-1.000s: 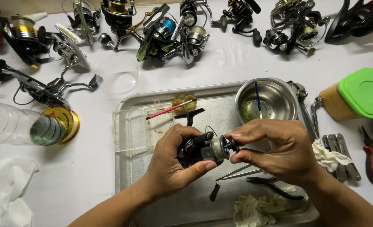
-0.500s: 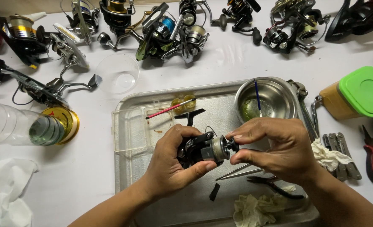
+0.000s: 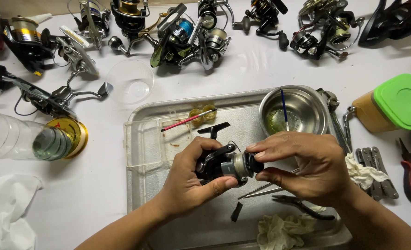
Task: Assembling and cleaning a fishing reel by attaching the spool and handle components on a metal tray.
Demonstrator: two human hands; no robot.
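Almost nothing has moved since one second ago: both hands stay over the metal tray [image 3: 140, 185] and keep the small black fishing reel [image 3: 226, 164] between them, and only the right fingers have shifted a little on the front of it.

I judge the reel to be stiff and rather light, a compact body of metal and plastic. Its smooth spool could be slippery, since greasy things lie close by, and its thin arm and handle look like the fragile parts. So the best hold seems to be around the solid body, and this is where it is held.

Left hand [image 3: 187, 185] is curled around the body from below. Its thumb presses on the lower side near the spool, and the other fingers are wrapped behind, not spread.

Right hand [image 3: 307, 166] is closed in a pinch on the front end of the spool, with the thumb below and the forefinger on top. The remaining fingers are bent loosely and hold nothing.

The reel is lifted above the tray, not resting on it. Beside it stand a steel bowl [image 3: 307, 99] with a blue brush [image 3: 283, 103], and a red brush [image 3: 187, 120] lies further left.
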